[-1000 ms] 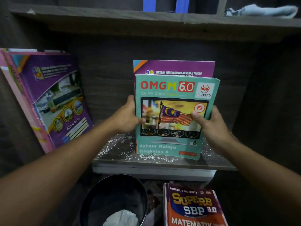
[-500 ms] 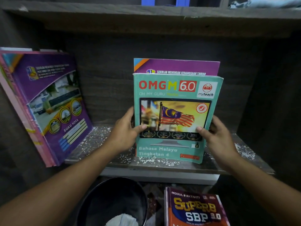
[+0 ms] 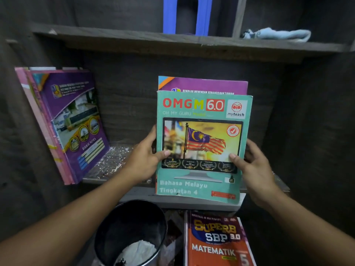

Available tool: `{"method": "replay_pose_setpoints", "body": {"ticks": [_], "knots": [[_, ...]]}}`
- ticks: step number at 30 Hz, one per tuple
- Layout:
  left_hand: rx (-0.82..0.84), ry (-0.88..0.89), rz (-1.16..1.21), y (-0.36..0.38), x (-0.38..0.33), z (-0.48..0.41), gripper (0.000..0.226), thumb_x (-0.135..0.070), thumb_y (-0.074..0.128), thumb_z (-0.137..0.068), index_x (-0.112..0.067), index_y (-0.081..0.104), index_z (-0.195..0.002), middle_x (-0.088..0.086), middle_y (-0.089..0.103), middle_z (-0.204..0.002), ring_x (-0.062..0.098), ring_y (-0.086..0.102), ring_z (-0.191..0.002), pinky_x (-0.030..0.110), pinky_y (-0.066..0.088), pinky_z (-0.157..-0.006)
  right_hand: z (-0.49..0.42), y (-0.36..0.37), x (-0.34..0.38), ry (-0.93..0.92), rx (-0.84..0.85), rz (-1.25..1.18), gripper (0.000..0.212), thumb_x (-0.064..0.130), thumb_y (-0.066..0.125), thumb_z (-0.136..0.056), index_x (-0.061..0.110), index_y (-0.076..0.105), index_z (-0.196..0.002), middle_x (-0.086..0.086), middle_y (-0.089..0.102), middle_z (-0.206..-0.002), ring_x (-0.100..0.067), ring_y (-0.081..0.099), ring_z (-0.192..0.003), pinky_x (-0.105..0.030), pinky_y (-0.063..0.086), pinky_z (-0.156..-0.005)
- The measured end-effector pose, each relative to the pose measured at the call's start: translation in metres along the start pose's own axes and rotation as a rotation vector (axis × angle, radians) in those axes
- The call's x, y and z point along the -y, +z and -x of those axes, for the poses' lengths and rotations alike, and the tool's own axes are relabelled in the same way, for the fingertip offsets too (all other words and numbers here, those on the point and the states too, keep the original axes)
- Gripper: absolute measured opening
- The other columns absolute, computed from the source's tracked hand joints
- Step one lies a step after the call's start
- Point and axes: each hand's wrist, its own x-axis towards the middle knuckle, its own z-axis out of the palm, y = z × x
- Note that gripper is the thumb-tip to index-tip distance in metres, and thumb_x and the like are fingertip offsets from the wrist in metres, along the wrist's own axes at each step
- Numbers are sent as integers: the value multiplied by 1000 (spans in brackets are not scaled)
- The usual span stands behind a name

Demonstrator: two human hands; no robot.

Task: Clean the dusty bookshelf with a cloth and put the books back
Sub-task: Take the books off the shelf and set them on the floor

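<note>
At 5 o'clock a Matematik book [image 3: 217, 244] is cut off. The teal OMGM book [image 3: 201, 143], centre, is gripped by the left hand [image 3: 143, 160] and right hand [image 3: 253, 166] at the dusty shelf [image 3: 113, 164], mostly hiding a purple book [image 3: 207, 85] behind.

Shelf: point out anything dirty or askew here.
White flecks litter the shelf board left of the teal book, so it looks unwiped. The purple books lean hard against the side wall instead of standing upright.
</note>
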Motion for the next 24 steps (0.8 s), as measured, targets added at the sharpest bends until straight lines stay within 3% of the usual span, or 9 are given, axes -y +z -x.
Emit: {"method": "replay_pose_setpoints", "body": {"ticks": [2,5,7,11,15,18,22,24], "knots": [[16,-5,71,6,-5,15,80,-6,66,-89,-46,29,-146,-12,63,-124,16,61,-114,50,52,-95,17,-7,3,20,-8,-22,49,5,57,-95,31,47,-135,5,67,-113,-21,69,-102,-50,60,-78],[54,-21,141,15,-10,37,78,0,65,-88,-37,31,-148,-10,65,-119,9,65,-106,46,55,-92,42,-20,6,46,-13,-68,48,5,57,-94,33,47,-131,5,66,-111,-20,73,-93,-44,61,-70],[81,-41,177,22,-12,50,79,0,64,-88,-36,29,-149,-11,64,-118,4,64,-104,41,56,-91,58,-28,7,69,-11,-82,49,5,57,-94,35,46,-131,6,67,-106,-17,74,-86,-39,61,-64],[126,-71,234,34,-14,70,87,1,63,-89,-43,17,-147,-10,63,-116,-6,65,-95,25,58,-80,83,-42,3,137,-28,-98,54,7,58,-93,39,45,-134,1,67,-110,-23,75,-87,-45,61,-66],[152,-71,233,47,-10,85,89,2,63,-89,-44,14,-149,-1,60,-129,10,61,-113,36,54,-94,102,-52,-4,185,-34,-119,57,7,57,-94,43,43,-136,-1,65,-113,-26,74,-89,-49,61,-69],[180,-110,244,57,0,97,90,4,63,-89,-37,15,-153,3,55,-137,18,60,-117,39,53,-96,115,-60,-13,231,-41,-107,53,7,57,-95,43,46,-133,-4,67,-111,-28,74,-88,-50,61,-70],[246,-164,249,73,16,115,89,6,63,-88,-32,17,-154,-2,63,-127,2,62,-104,20,53,-83,134,-67,-30,305,-87,-76,47,7,57,-96,34,50,-134,-6,72,-107,-30,75,-84,-44,61,-64],[282,-188,244,82,26,125,87,5,64,-88,-35,20,-152,-2,65,-125,4,63,-105,19,52,-81,144,-71,-39,354,-116,-63,44,5,57,-96,32,53,-131,-7,73,-105,-30,75,-82,-42,61,-63]]}}
